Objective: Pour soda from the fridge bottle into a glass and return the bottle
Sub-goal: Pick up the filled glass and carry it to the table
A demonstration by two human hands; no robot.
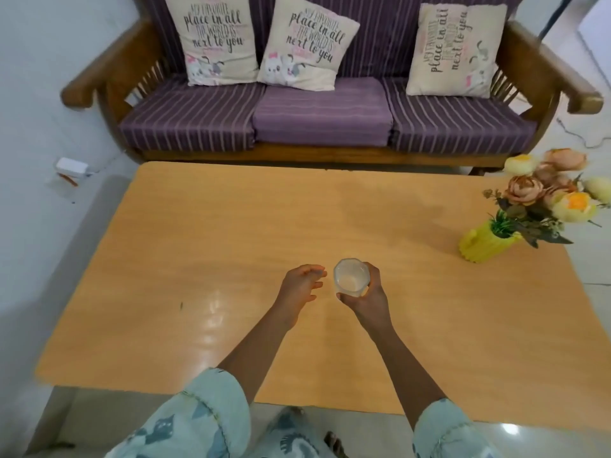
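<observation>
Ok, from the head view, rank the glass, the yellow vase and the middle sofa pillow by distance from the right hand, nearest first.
1. glass: gripped in the right hand, mid-table.
2. yellow vase: on the table, off to the right.
3. middle pillow: on the sofa, beyond the table's far edge.

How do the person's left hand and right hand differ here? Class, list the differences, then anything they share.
The right hand holds the glass, fingers curled round it; the left hand holds nothing. The left hand's fingers lie loosely spread beside the glass, seemingly just short of it; the right hand's touch it. Both reach over the table.
</observation>
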